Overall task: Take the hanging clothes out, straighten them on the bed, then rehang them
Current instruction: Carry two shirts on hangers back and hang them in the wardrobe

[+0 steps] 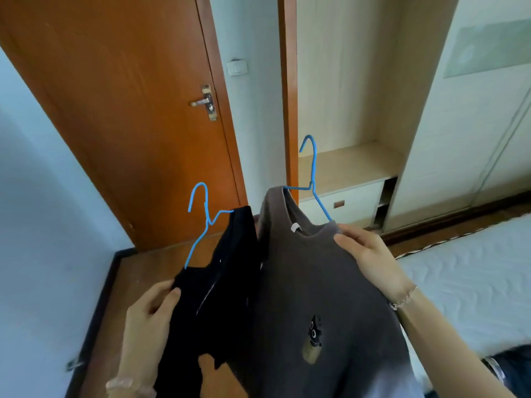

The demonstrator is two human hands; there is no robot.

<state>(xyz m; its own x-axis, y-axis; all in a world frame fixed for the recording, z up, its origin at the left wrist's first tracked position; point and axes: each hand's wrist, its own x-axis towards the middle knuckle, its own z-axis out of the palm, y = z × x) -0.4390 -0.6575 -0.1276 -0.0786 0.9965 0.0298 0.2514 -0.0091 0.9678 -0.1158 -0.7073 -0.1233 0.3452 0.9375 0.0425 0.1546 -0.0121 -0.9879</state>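
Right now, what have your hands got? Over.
Left hand grip on black garment, blue hanger. Right hand grip on grey shirt, second hanger. Bed at right, nothing blocking.

left hand (pixel 149 314): bare, pale beaded bracelet (pixel 123 384) | right hand (pixel 370 259): bare, thin beaded bracelet (pixel 403 300) | forearms were sleeveless

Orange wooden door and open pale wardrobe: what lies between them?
In the head view, a pale blue wall strip with a white light switch, then an orange wooden upright edging the wardrobe, right of the door.
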